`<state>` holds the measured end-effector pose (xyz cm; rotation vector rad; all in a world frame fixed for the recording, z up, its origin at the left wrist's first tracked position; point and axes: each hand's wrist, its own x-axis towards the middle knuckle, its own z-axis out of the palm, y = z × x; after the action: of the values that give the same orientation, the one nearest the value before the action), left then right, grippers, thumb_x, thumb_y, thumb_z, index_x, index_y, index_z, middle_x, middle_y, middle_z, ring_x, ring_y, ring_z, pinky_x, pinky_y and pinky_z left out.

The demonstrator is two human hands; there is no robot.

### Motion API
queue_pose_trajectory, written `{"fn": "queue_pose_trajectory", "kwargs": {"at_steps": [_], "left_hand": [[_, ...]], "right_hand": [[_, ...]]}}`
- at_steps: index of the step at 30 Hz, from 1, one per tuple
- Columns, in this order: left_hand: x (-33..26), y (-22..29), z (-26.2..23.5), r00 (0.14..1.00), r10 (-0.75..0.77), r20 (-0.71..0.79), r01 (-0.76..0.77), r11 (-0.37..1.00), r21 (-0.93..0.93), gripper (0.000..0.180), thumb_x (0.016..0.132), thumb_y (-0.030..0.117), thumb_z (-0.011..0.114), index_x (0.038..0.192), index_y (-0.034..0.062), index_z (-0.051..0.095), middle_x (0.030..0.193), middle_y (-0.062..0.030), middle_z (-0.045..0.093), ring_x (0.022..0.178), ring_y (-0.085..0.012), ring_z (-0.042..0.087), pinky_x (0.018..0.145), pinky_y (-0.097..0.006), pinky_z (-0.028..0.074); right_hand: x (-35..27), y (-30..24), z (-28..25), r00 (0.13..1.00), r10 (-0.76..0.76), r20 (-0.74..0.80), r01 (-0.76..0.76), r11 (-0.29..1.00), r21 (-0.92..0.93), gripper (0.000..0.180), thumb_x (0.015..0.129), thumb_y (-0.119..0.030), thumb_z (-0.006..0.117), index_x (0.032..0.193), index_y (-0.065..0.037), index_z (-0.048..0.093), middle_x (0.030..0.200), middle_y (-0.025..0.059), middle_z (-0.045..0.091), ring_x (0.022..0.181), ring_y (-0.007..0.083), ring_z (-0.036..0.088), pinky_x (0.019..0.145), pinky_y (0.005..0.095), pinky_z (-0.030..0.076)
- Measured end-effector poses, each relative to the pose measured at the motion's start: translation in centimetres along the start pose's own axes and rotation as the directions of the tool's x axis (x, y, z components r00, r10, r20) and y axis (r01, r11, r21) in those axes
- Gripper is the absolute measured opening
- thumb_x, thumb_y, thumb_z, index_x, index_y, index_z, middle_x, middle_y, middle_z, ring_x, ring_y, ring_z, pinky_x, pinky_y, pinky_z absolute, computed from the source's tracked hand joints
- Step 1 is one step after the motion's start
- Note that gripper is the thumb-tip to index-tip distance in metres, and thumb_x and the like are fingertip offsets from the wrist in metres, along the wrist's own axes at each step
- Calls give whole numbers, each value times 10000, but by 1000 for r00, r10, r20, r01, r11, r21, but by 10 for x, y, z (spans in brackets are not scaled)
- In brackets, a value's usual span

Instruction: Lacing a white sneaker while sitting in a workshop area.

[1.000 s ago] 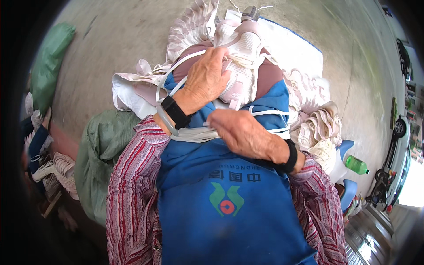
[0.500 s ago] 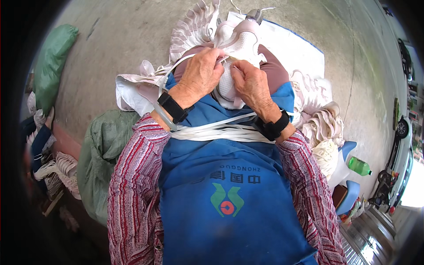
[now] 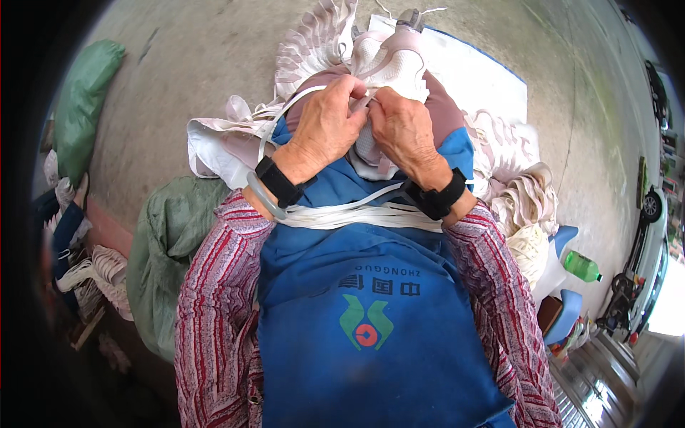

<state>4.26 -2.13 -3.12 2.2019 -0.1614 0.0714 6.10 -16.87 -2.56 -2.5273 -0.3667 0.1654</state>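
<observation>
Between my knees lies a white mesh shoe upper (image 3: 391, 70) with pale pink trim. Over its lacing opening, my left hand (image 3: 325, 123) pinches a white shoelace (image 3: 292, 105) that loops back toward my left wrist. My right hand (image 3: 405, 130) is closed at the same spot, fingertips nearly touching the left ones. It seems to grip the lace end, though the fingers partly hide it. Across the lap of my blue apron (image 3: 371, 285) rests a bundle of white laces (image 3: 357, 216), one strand leading up under my right wrist.
Fanned stacks of pale shoe uppers lie at the far left (image 3: 310, 53) and by my right knee (image 3: 503, 146). A grey-green sack (image 3: 164, 264) and green sack (image 3: 89, 107) are left. A green bottle (image 3: 583, 267) and blue chair (image 3: 564, 317) stand right. Another person's leg shows far left.
My right hand has shifted slightly up and left, bringing its fingertips against the left ones. My left hand stays nearly in place, still pinching the lace.
</observation>
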Motion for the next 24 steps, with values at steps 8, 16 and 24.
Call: {"fn": "queue_pose_trajectory", "kwargs": {"at_steps": [8, 16, 24], "left_hand": [[-29, 16, -24, 920, -290, 263, 370, 862, -345, 359, 944, 344, 560, 898, -7, 619, 745, -83, 630, 648, -139, 608, 589, -265, 501], [-8, 33, 17, 543, -282, 791, 839, 212, -501, 611, 969, 536, 437, 1052, -50, 593, 912, -151, 672, 816, -230, 678, 718, -350, 566], [5, 25, 47, 620, -272, 736, 782, 140, -607, 388, 921, 340, 628, 1047, -25, 589, 890, -137, 667, 761, -231, 693, 657, -341, 597]], "right_hand": [[-41, 1, -81, 905, -126, 405, -118, 842, 526, 231, 905, -162, 527, 765, 12, 589, 600, 84, 541, 537, 217, 525, 529, 340, 429], [-106, -11, -148, 538, -483, 691, -254, 689, 679, 84, 886, -53, 622, 864, 28, 633, 717, 95, 615, 643, 180, 584, 609, 284, 450], [-102, 21, -108, 825, -311, 472, -14, 824, 566, 190, 901, -152, 577, 815, 18, 574, 655, 133, 540, 569, 239, 500, 575, 360, 424]]}}
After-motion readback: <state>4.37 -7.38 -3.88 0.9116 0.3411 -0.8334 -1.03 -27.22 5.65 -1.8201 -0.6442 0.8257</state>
